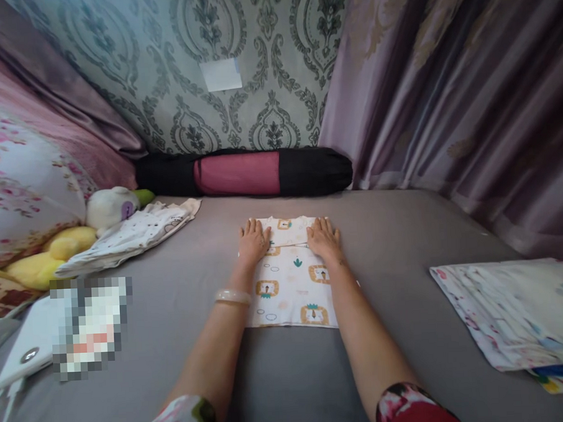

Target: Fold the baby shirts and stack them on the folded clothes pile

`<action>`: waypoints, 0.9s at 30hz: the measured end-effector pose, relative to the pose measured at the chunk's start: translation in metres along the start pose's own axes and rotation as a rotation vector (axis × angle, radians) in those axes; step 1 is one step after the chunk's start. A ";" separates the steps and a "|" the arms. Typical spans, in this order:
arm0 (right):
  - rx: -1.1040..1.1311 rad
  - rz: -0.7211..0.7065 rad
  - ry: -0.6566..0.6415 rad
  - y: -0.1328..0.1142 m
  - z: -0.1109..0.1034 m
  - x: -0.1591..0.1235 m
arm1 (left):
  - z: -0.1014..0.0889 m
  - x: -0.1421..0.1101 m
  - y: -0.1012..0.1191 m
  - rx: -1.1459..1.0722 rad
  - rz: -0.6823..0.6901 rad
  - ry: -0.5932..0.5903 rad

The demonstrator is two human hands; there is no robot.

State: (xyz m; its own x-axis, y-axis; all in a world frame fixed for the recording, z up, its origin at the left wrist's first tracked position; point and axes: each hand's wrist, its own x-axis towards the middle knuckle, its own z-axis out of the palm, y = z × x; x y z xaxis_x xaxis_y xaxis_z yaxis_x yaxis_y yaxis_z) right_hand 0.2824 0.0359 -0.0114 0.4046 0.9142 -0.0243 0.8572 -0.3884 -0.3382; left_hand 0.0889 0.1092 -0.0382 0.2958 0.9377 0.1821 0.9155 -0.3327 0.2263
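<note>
A white cloth garment (289, 285) printed with lions lies flat on the grey bedsheet in front of me. Its far end is folded over toward me as a short flap. My left hand (255, 240) rests on the flap's left corner, fingers stretched out and pointing away. On the right corner my right hand (324, 237) lies flat in the same way. Both palms press down on the fabric, and neither hand grips it. A pale bangle (232, 296) circles my left wrist. The parts of the cloth under my hands are hidden.
Left of me lie a spotted white garment (133, 237), plush toys (108, 208), and a white device (37, 330) with a cable. A stack of folded cloths (514, 313) is at the right. A black and pink bolster (237, 174) lines the wall; curtains (420, 87) hang right.
</note>
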 end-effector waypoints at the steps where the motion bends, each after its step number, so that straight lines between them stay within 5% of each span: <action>1: -0.021 0.002 -0.007 0.001 0.002 0.000 | 0.000 0.000 -0.001 0.009 -0.002 -0.011; 13: -0.107 0.015 -0.025 -0.005 -0.002 0.000 | -0.010 0.001 0.003 0.032 -0.019 -0.024; 19: -0.078 -0.147 0.005 -0.024 -0.001 -0.004 | -0.017 0.000 0.021 0.052 0.082 0.070; 27: -0.134 -0.155 -0.083 -0.026 0.015 -0.006 | -0.003 -0.009 0.021 0.062 0.130 -0.064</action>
State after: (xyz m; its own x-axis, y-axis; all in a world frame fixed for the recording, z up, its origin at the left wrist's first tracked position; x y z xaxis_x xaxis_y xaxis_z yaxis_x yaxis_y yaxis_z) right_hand 0.2527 0.0425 -0.0160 0.2422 0.9683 -0.0614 0.9439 -0.2498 -0.2162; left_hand 0.1050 0.0938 -0.0321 0.4279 0.8922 0.1447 0.8828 -0.4469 0.1451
